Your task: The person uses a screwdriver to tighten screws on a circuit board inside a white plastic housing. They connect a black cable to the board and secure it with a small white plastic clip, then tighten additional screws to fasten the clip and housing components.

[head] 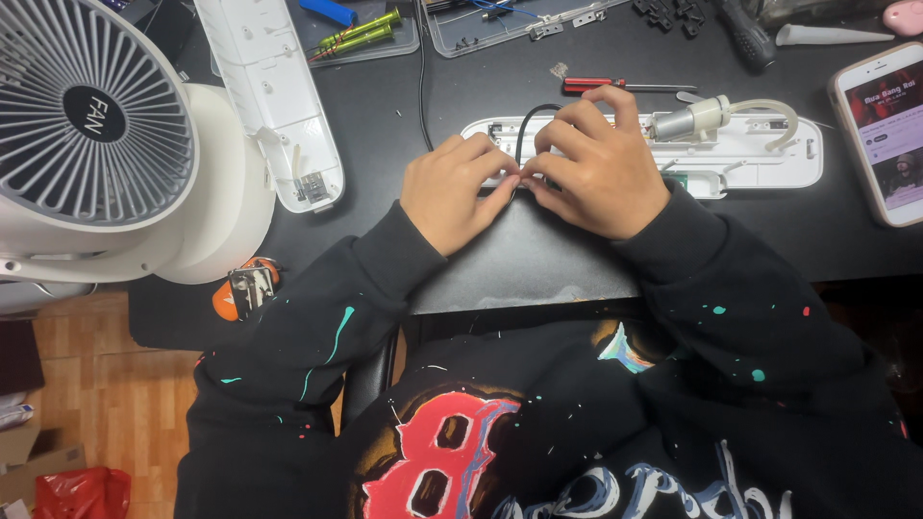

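**Both hands pinched at open white casing, frame centre**

I see the long white casing (760,159) lying open on the black table (500,255), centre to right of frame. My left hand (454,190) and right hand (598,165) meet fingertip to fingertip at its near edge, pinching something too small to identify beside a black wire (527,123). A small motor with tubing (694,118) sits in the casing. A red screwdriver (601,86) lies behind; a white fan (91,120) stands upper left; a phone (886,130) lies at right.
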